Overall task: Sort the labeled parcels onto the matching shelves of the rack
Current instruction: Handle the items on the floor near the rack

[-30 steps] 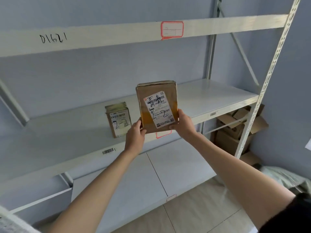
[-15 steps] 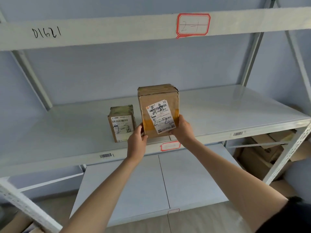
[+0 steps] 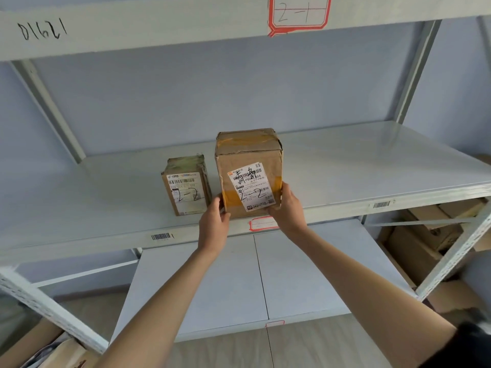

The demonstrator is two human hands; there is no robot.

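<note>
A brown cardboard parcel point(image 3: 248, 155) with a white label marked "2-2" stands upright at the front edge of the middle shelf point(image 3: 358, 166). My left hand point(image 3: 214, 224) grips its lower left corner and my right hand point(image 3: 288, 208) its lower right side. To its left a smaller parcel point(image 3: 184, 187), also marked "2-2", stands on the same shelf, a small gap apart. A red-framed tag point(image 3: 263, 223) on the shelf's front rail is partly hidden by my hands. The upper rail carries a red-framed tag "2-1" point(image 3: 299, 14).
A lower white shelf point(image 3: 239, 282) lies beneath my arms. Several cardboard boxes point(image 3: 425, 235) are stacked behind the rack's right upright point(image 3: 451, 253). More cardboard point(image 3: 61, 351) shows at the bottom left on the floor. A diagonal brace point(image 3: 50, 110) crosses the back left.
Both hands have carried the larger parcel forward and down onto the middle shelf beside the smaller one. The view has shifted closer and leftward along the rack.
</note>
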